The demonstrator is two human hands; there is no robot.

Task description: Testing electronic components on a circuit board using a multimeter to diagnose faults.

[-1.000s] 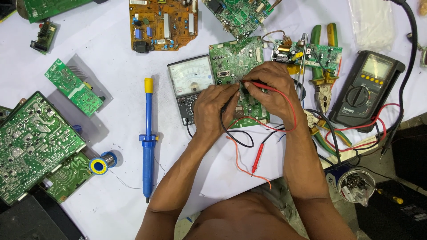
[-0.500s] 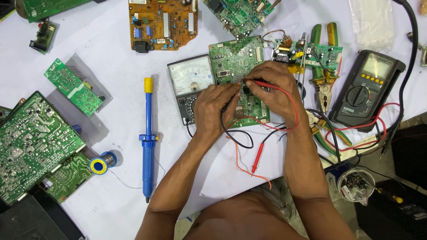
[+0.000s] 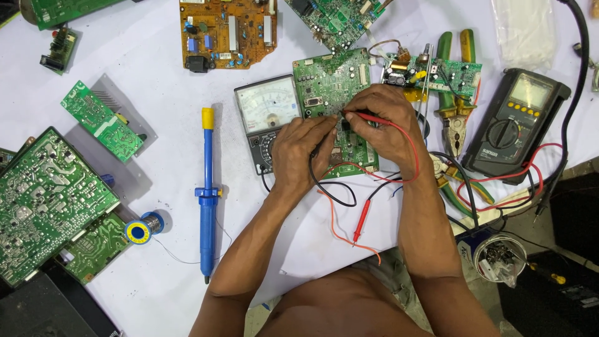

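Both hands are down on the green circuit board [image 3: 331, 81] lying just above the middle of the white table [image 3: 156, 281]. The right hand [image 3: 390, 122] pinches a red probe [image 3: 374, 117] between thumb and fingers, its tip pointing left onto the board, its red lead looping back over the wrist. The left hand [image 3: 299, 153] is curled narrow, fingertips pressed to the board right beside the probe tip; a black wire [image 3: 324, 187] runs out from under it, though whether it grips a second probe I cannot tell. Touching the board's left edge lies a needle-dial meter [image 3: 268, 112], partly under the left hand. A second red probe [image 3: 362, 221] lies loose between the forearms, near the table's front edge. Left of the hands, a blue solder sucker with a yellow tip [image 3: 206, 187] lies pointing at the back edge, a spool of solder [image 3: 140, 229] just beside it. Toward the right edge sits a dark digital meter [image 3: 511, 125], with green-handled pliers [image 3: 454, 87] between it and the board. An orange circuit board [image 3: 228, 31] rests at the back edge, a big green one [image 3: 43, 203] at the left edge.
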